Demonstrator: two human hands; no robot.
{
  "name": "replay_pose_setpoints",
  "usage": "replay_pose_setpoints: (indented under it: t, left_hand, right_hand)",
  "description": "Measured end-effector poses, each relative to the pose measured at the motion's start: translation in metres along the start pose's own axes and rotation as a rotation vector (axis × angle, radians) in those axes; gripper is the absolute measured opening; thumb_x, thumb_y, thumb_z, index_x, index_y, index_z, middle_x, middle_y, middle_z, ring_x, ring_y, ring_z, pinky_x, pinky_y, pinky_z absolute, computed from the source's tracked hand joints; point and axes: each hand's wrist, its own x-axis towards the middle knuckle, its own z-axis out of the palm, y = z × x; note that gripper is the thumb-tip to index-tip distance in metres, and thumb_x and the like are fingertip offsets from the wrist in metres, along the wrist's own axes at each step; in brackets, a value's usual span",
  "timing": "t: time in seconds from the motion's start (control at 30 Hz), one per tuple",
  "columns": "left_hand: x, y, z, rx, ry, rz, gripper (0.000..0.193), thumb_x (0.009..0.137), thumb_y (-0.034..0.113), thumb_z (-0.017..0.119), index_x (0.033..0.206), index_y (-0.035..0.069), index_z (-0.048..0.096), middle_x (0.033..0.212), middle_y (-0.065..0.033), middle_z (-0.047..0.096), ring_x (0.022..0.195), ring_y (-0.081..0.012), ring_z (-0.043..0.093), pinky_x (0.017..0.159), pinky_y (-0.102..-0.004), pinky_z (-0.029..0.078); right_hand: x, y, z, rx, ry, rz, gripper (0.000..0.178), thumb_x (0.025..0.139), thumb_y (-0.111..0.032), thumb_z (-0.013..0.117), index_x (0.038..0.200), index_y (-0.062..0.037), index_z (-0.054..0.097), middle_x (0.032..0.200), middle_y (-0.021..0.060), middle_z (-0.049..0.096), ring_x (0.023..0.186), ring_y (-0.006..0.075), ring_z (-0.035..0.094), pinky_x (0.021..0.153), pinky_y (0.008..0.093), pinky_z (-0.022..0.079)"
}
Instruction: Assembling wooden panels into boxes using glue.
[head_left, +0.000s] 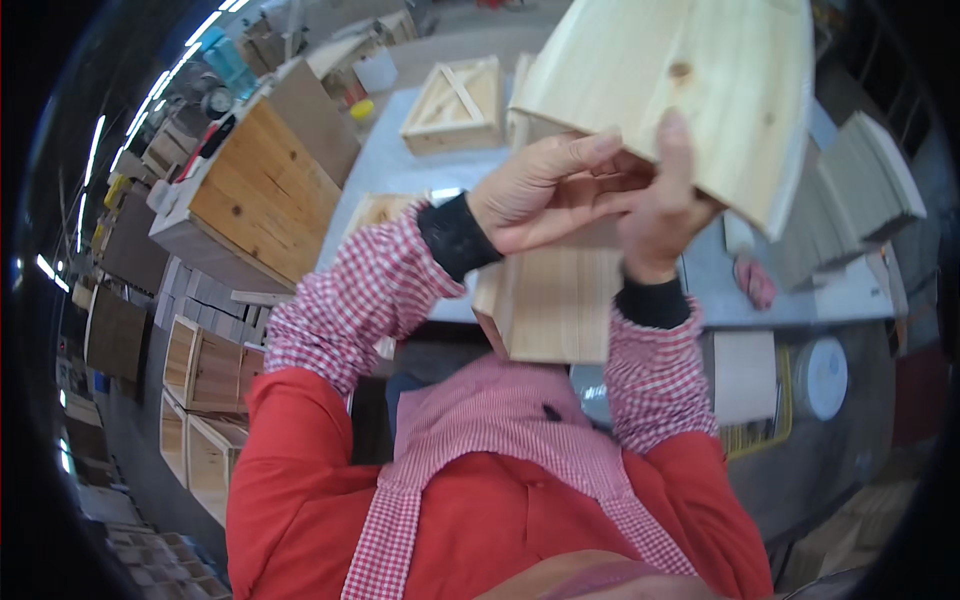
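A pale wooden panel (700, 85) with dark knots is raised and tilted in front of me, at the upper right. My right hand (665, 215) grips its near edge, the thumb pressed on the upper face and the fingers underneath. From the left, my left hand (555, 190) meets the same edge with its thumb along it. Its fingers are bent below the panel and touch the right hand's fingers. Underneath both hands stands a pale wooden box (560, 305) at the table's near edge. The panel hides part of the tabletop behind it.
On the blue-grey table (385, 150) lies a wooden crate piece (455, 105) with a diagonal brace. A large wooden cabinet (265, 190) stands at left. Stacked grey boards (850, 195) and a pink cloth-like lump (754, 282) are at right. A round white-lidded tub (822, 378) sits below.
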Motion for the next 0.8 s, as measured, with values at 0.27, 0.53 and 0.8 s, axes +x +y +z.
replay_pose_setpoints:
  t: [0.27, 0.53, 0.8]
  left_hand:
    - [-0.004, 0.093, -0.101, 1.066, 0.500, 0.060, 0.038, 0.094, 0.024, 0.056, 0.124, 0.001, 0.054, 0.112, -0.0087, 0.064, 0.100, -0.0170, 0.063, 0.086, -0.0292, 0.050]
    - [0.060, 0.106, -0.204, 1.129, 0.846, -0.440, 0.040, 0.096, 0.025, 0.052, 0.135, 0.015, 0.048, 0.136, -0.0045, 0.045, 0.120, -0.0237, 0.045, 0.089, -0.0373, 0.046]
    - [0.087, 0.104, -0.222, 1.019, 0.560, -0.576, 0.040, 0.095, 0.022, 0.054, 0.130, 0.003, 0.051, 0.127, -0.0060, 0.053, 0.111, -0.0167, 0.052, 0.090, -0.0296, 0.046]
  right_hand:
    - [0.006, -0.048, -0.203, -0.563, -0.027, 0.002, 0.041, 0.085, -0.004, 0.062, 0.122, 0.0080, 0.050, 0.115, 0.0162, 0.059, 0.103, 0.0254, 0.059, 0.089, 0.0358, 0.047]
    - [-0.035, -0.051, -0.253, -0.734, -0.211, 0.404, 0.039, 0.085, -0.004, 0.063, 0.120, 0.0088, 0.049, 0.114, 0.0161, 0.059, 0.104, 0.0219, 0.059, 0.088, 0.0310, 0.046]
    - [-0.036, -0.031, -0.248, -0.659, -0.288, 0.483, 0.038, 0.084, -0.004, 0.065, 0.118, 0.0086, 0.052, 0.107, 0.0161, 0.063, 0.097, 0.0200, 0.062, 0.084, 0.0305, 0.047]
